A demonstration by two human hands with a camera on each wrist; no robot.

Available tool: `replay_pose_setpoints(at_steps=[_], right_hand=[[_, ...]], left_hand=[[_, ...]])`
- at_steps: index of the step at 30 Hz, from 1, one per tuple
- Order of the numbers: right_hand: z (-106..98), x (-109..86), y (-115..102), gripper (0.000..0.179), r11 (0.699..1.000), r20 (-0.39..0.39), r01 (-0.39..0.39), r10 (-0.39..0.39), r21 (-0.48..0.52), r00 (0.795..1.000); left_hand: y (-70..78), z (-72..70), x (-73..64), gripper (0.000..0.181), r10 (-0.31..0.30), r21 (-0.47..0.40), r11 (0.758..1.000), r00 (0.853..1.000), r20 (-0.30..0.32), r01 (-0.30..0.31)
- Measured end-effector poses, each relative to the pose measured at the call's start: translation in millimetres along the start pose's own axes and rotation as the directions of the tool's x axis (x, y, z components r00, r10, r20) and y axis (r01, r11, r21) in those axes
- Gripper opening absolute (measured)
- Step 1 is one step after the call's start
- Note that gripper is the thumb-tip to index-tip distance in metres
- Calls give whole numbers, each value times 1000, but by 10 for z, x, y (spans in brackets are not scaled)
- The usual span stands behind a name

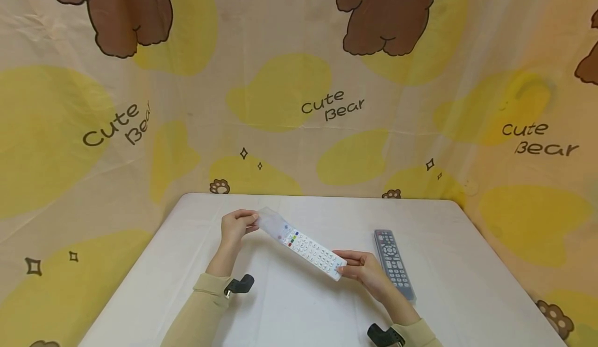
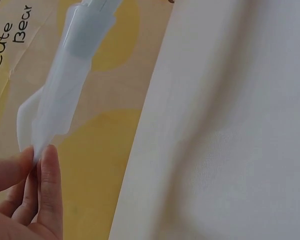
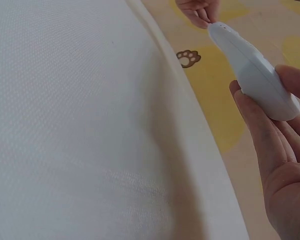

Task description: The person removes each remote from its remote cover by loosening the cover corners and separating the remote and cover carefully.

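Note:
A white remote control (image 1: 315,253) with small coloured buttons is held slanting above the table. Its upper end sits inside a translucent plastic sleeve (image 1: 271,222), which reaches past the remote towards the left. My left hand (image 1: 237,226) pinches the far end of that sleeve between thumb and fingers; the left wrist view shows the flattened sleeve (image 2: 65,95) tapering into the pinch. At the lower end of the remote, my right hand (image 1: 366,271) grips it, thumb on the button side and fingers beneath. The right wrist view shows the remote's rounded side (image 3: 265,85) between thumb and fingers.
A dark grey remote control (image 1: 394,261) in a clear cover lies on the white table (image 1: 289,316), just beyond my right hand. A fabric backdrop (image 1: 280,155) with bears and lettering rises behind the table and along both sides.

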State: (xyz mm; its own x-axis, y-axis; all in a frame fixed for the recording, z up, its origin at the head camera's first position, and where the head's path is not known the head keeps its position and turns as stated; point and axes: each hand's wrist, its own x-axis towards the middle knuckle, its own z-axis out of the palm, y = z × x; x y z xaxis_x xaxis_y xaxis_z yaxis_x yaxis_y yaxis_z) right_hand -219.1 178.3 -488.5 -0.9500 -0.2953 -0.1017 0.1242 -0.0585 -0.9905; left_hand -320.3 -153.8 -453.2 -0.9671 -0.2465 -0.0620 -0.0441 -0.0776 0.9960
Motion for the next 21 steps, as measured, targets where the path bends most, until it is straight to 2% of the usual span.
replay_pose_setpoints(at_steps=[21], right_hand=[[13,-26,-30,53,1000,4,2,-2,-8,1000]], left_hand=[[9,-31,-2,21,12,25,1000,1000,2,-12]])
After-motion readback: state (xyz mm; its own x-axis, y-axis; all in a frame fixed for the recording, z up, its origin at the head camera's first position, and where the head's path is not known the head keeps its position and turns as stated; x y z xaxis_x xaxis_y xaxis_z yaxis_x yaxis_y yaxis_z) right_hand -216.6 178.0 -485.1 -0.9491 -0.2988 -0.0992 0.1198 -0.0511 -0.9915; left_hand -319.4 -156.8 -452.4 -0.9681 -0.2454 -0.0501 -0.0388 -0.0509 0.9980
